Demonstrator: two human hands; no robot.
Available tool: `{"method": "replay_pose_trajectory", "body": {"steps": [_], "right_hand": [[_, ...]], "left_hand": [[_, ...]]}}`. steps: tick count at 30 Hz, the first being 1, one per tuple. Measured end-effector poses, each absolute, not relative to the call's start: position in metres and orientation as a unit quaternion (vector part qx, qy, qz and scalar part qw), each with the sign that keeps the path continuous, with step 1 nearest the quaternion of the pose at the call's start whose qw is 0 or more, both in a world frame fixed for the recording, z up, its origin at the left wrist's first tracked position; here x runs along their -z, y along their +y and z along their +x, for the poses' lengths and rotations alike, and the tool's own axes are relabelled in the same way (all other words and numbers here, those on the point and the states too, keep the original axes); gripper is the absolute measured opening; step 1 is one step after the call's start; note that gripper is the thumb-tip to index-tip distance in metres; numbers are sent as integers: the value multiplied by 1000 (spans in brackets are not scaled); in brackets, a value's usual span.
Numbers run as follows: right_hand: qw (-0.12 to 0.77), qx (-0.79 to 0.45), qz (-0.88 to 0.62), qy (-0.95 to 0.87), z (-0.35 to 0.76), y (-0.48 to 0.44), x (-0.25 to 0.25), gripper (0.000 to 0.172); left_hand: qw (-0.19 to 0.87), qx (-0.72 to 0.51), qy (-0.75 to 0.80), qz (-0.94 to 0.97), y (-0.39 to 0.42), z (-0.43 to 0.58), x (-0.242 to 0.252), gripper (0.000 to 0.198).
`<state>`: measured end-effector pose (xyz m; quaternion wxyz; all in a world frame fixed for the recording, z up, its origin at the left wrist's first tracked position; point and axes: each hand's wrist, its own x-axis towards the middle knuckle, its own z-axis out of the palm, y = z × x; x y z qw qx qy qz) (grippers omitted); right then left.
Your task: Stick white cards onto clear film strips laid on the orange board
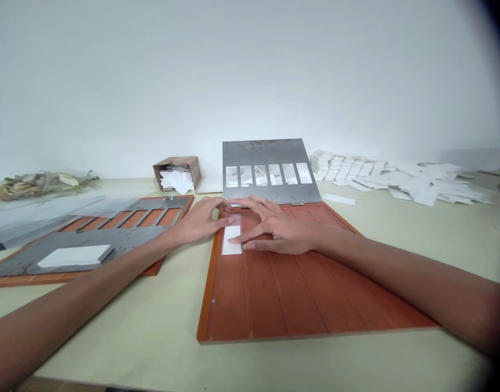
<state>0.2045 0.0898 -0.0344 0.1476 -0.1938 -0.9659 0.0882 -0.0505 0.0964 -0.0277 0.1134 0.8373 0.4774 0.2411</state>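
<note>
A white card strip (232,240) lies at the upper left of a reddish-brown grooved board (274,294). A clearer strip seems to continue from its far end, partly hidden by my hands. My left hand (203,219) rests at the board's left edge, thumb by the strip's far end and fingers bent, thumb and index apart. Over the strip reaches my right hand (280,231), its fingers spread, one fingertip touching the white card. Hinged to the board's far side, a grey metal plate (262,151) with several rectangular windows leans back, raised.
At left, a second board with a grey windowed plate (139,245) bears a white stack (76,255) and transparent sheets (66,209). Behind stand a cardboard box (196,173) of white papers and piled white cards (421,182). Tangled scraps (41,182) lie far left.
</note>
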Motion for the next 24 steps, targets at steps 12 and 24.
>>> {"method": "replay_pose_trajectory", "body": {"steps": [12, 24], "right_hand": [[148, -100, -190, -965, 205, 92, 36, 31], [140, -100, -192, -966, 205, 92, 36, 32]], "left_hand": [[236, -258, 484, 802, 101, -43, 31, 34], [261, -295, 433, 811, 99, -54, 31, 25]]}}
